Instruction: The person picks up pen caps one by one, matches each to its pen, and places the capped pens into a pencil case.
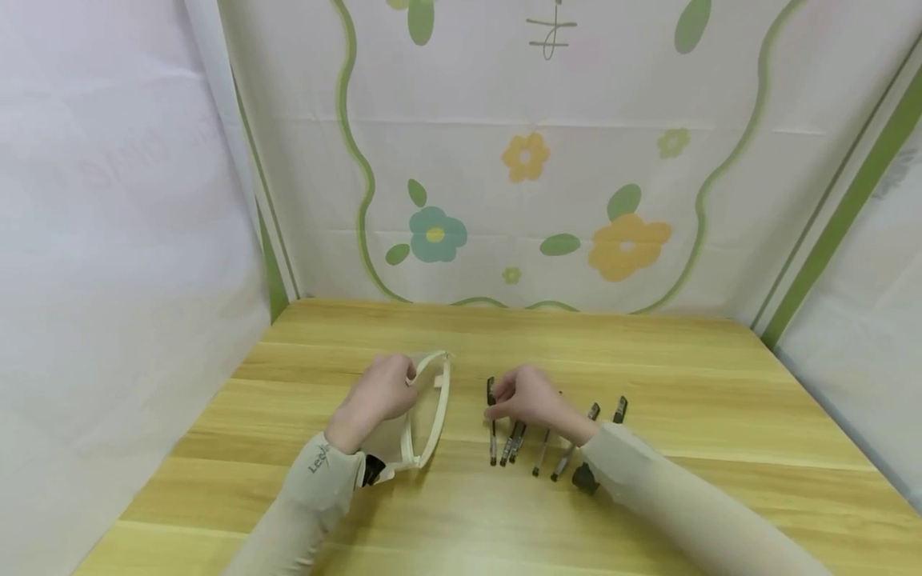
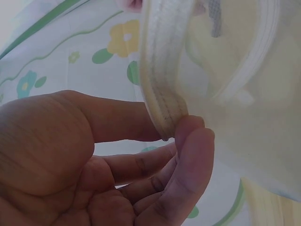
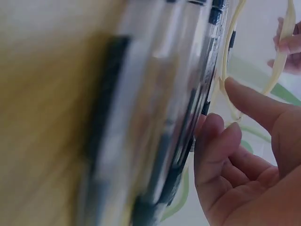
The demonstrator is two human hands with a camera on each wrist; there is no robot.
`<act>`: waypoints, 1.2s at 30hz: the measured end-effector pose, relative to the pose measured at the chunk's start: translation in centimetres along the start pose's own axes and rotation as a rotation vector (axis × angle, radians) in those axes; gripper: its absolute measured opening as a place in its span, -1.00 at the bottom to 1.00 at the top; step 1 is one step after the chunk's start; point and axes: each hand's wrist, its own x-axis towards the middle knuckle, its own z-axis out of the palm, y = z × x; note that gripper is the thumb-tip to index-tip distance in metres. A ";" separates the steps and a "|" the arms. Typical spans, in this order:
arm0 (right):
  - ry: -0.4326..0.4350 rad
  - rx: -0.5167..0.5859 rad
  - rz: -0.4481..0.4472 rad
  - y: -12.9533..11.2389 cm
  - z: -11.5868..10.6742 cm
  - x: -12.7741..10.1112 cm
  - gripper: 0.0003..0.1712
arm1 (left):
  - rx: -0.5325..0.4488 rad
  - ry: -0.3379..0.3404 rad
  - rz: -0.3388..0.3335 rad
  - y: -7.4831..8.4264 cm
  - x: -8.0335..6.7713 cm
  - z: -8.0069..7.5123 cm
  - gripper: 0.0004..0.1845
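Note:
My left hand (image 1: 382,392) pinches the rim of a translucent pouch with a cream zip (image 1: 441,416), between thumb and fingers. In the left wrist view the pouch's zip edge (image 2: 164,84) runs down between the fingertips, and the pouch's mouth gapes. To the right, my right hand (image 1: 529,396) is over several clear-barrelled pens with black ends. Its thumb and fingers are parted around the leftmost pen (image 1: 493,440), fingertips right beside it. Pens (image 3: 155,141) loom close and blurred in the right wrist view, left of the right hand (image 3: 249,150).
More pens lie in a loose row on the wooden table (image 1: 461,520), one pen (image 1: 620,410) farthest right beyond the right wrist. Behind stands a white curtain (image 1: 475,104) printed with flowers; white cloth hangs on both sides.

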 end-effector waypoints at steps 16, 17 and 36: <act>0.008 -0.081 -0.077 -1.2 2.3 0.2 -0.69 | 0.016 0.008 0.007 0.1 0.0 0.2 -0.56; 0.016 -0.095 -0.085 -1.3 2.4 0.2 -0.72 | 0.015 0.011 0.008 0.1 -0.1 0.2 -0.56; -0.006 0.125 0.044 -0.9 1.9 0.3 -0.81 | -0.011 0.006 0.010 -0.4 0.0 0.2 -0.54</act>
